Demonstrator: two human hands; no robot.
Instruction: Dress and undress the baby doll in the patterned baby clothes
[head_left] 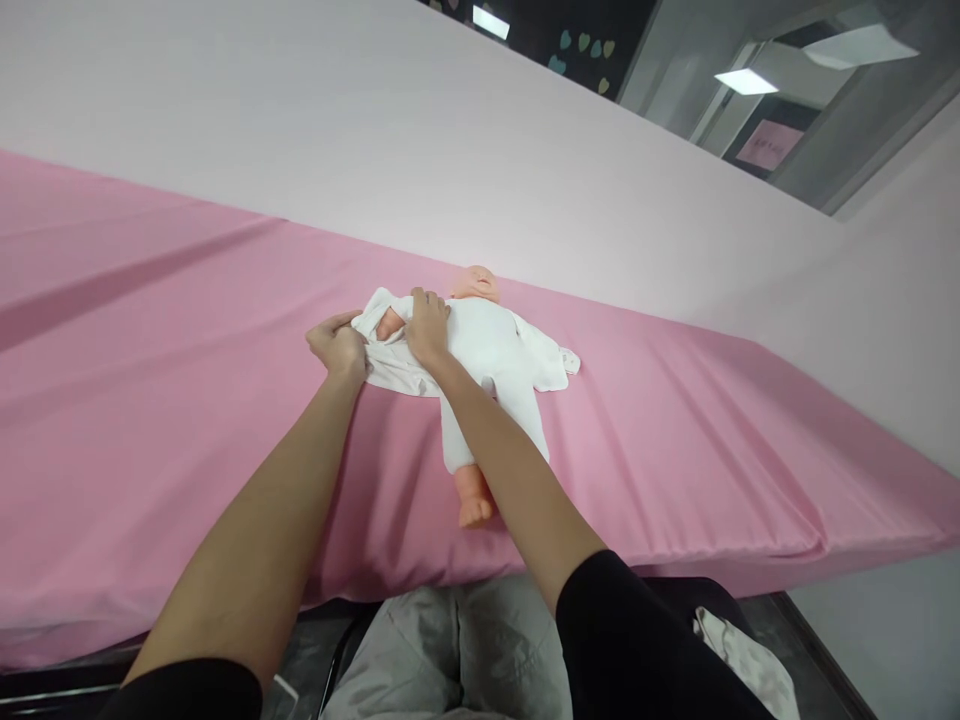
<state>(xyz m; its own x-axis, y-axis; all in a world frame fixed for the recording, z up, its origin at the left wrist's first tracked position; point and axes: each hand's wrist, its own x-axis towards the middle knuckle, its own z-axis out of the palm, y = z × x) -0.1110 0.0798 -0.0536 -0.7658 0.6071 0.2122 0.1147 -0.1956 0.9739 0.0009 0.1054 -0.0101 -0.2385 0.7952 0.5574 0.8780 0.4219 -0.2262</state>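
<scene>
1. You are looking at a big pink sheet [675,440] — it covers the whole table and has soft folds in it.
2. Behind it you see a plain, pale pink wall [375,130].
3. High up is a dark board with little heart shapes [585,45] on it.
4. Two bright ceiling lights [745,80] shine up there — one long, one square.
5. You can see a pink paper sign [769,143] on the far wall.
6. Down at the bottom are grey trousers [450,640], and a white cloth [750,665] lies just beside them.
</scene>
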